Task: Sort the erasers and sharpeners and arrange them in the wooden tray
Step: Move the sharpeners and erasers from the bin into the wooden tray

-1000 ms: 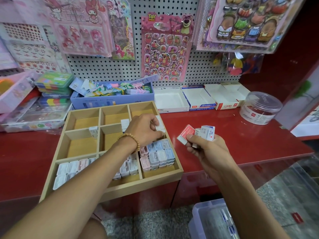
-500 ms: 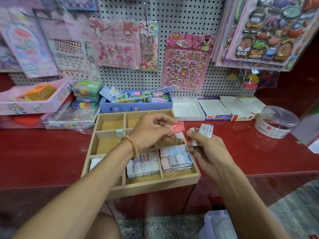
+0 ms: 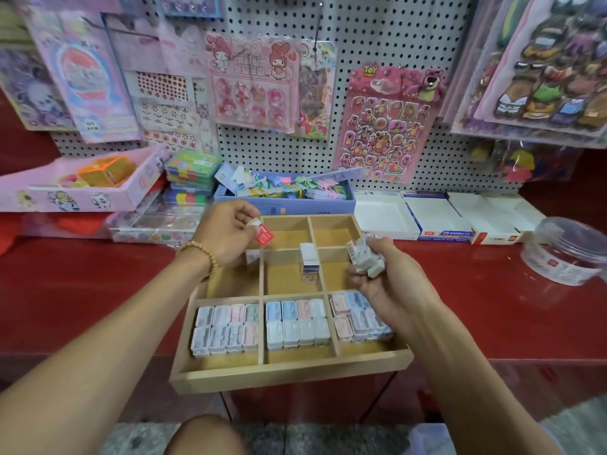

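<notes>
We see a red counter (image 3: 98,290) under a pegboard (image 3: 377,34) hung with sticker sheets. The wooden tray (image 3: 289,372) overhangs its near edge. The near row's three compartments are filled with pastel sharpeners (image 3: 297,325); a short stack of erasers (image 3: 308,262) stands in the middle row, against a divider. Our right hand (image 3: 391,287), over the tray's right side, grips a bunch of white erasers (image 3: 366,257). Our left hand (image 3: 226,233), over the far-left compartments, pinches a red eraser (image 3: 264,237) at its fingertips.
</notes>
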The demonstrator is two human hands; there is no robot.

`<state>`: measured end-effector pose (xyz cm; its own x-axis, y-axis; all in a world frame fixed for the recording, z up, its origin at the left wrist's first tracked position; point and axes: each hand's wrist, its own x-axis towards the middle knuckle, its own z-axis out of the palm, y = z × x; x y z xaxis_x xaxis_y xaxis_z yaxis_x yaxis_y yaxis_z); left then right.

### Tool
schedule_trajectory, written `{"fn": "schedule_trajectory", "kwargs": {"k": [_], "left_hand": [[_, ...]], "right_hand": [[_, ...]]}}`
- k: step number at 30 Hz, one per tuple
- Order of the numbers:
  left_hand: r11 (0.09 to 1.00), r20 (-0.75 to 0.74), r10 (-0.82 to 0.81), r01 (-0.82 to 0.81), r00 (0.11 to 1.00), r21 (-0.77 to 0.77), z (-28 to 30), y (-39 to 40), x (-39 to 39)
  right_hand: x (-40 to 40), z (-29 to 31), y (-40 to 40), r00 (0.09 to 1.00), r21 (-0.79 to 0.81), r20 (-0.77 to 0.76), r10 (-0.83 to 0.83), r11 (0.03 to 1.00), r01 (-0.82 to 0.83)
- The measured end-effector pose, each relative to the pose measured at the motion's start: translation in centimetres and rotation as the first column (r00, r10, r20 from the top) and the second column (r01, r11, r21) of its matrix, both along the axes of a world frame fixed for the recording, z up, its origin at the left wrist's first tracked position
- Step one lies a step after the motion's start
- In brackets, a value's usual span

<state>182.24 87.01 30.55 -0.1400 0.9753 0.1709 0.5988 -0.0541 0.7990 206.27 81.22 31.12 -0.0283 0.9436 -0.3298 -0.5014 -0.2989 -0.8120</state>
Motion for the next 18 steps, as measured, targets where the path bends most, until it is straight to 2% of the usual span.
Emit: {"fn": "schedule_trajectory", "kwargs": {"k": [10, 18], "left_hand": [[0.999, -0.351, -0.045, 0.034, 0.935, -0.037, -2.0, 6.7, -3.1], [0.999, -0.489, -0.045, 0.038, 0.871, -0.023, -4.2, 9.6, -2.3]], "right_hand": [[-4.1, -0.7, 3.4, 0.999, -0.026, -0.033, 0.021, 0.999, -0.022], [-4.6, -1.0, 4.5, 0.996, 0.006, -0.065, 0.055, 0.998, -0.055]]}}
